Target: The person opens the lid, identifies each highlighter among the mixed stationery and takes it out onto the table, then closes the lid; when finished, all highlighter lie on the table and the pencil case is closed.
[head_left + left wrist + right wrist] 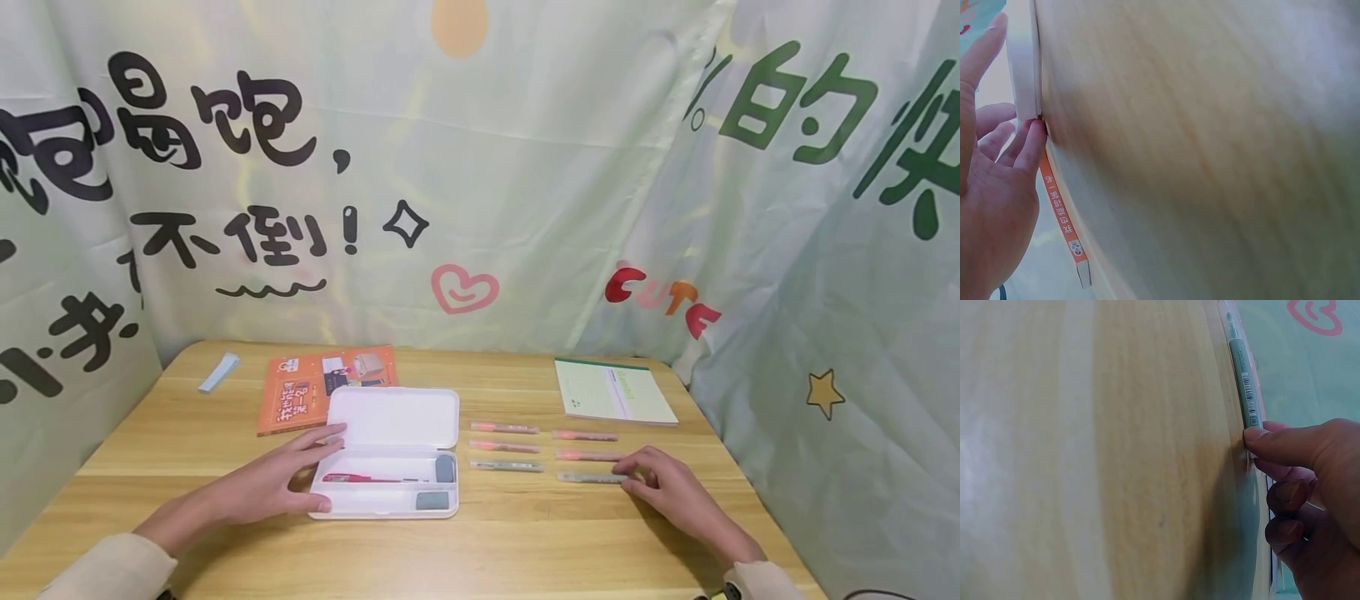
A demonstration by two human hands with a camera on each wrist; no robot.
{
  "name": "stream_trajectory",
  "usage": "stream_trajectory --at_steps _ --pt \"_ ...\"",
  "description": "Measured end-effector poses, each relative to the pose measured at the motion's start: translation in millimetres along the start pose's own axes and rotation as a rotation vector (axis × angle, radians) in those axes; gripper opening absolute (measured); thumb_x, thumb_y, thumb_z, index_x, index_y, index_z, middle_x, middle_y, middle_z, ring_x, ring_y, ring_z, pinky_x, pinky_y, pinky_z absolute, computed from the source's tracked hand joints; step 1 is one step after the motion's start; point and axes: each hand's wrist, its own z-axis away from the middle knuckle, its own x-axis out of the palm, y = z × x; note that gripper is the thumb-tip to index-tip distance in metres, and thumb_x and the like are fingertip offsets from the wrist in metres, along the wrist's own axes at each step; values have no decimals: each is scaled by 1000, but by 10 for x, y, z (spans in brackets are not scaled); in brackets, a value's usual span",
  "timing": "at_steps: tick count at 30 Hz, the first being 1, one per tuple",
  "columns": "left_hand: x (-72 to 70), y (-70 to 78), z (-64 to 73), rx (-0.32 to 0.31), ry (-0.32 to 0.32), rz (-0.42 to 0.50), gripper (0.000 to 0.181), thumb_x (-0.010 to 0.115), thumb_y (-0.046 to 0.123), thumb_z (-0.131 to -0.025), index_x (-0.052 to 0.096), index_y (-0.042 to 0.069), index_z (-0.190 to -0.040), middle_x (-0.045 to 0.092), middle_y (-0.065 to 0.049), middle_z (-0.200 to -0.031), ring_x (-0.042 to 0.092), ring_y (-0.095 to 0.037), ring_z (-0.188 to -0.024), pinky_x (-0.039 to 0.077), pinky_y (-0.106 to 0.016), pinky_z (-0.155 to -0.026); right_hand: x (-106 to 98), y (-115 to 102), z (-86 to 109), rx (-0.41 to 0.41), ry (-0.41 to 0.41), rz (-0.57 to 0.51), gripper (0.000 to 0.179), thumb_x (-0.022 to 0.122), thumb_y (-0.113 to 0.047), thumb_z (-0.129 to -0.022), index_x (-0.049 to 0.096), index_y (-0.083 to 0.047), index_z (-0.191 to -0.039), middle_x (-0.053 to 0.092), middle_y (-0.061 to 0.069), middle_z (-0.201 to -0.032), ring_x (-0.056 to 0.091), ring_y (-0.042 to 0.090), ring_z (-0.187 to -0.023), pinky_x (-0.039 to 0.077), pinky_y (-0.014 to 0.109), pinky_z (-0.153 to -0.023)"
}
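Observation:
A white pencil case (393, 417) lies with its lid folded back on the table. In its tray are a red pen (367, 478) and two grey-blue blocks (432, 501). My left hand (281, 475) rests against the case's left end, fingers spread, thumb at the near corner. In the left wrist view its fingertips touch the case's side (1025, 69). My right hand (667, 485) pinches the right end of a green pen (588, 477) between thumb and fingers. The right wrist view shows a barcode label on this green pen (1247, 394), lying along the tabletop.
Several more pens lie in two columns: pink-ended ones (504, 428) and another green pen (506, 466). An orange book (300, 387) lies partly behind the case lid. A lined notepad (615, 392) is at the back right, a pale blue strip (219, 372) at the back left. Curtains border the table.

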Motion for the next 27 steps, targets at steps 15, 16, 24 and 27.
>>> stream_trajectory --at_steps 15,16,24,27 --pt "5 10 13 12 8 -1 88 77 62 -95 52 10 -162 36 -10 -176 43 -45 -154 49 -49 -118 -53 -196 -53 -32 76 -42 15 83 -17 -98 79 -22 -111 63 -5 -94 45 3 -63 42 25 -57" --pt "6 10 14 15 10 -2 88 77 62 -96 52 9 -162 36 -10 -176 43 -45 -154 49 -49 -118 -53 -243 -72 -47 85 -48 14 82 -18 -98 79 -22 -111 62 -5 -92 45 3 -61 42 25 -55" --pt "5 13 16 16 14 2 88 77 61 -96 52 9 -162 36 -11 -176 43 -45 -154 49 -48 -118 60 -735 -312 -209 72 -212 17 79 -15 -101 80 -16 -118 74 2 -107 51 3 -67 47 24 -58" --pt "4 21 14 14 12 5 88 77 61 -96 52 9 -162 36 -11 -176 43 -45 -154 49 -50 -118 135 -948 -426 -239 43 -265 18 77 -14 -102 79 -15 -120 72 5 -107 55 5 -71 50 25 -60"
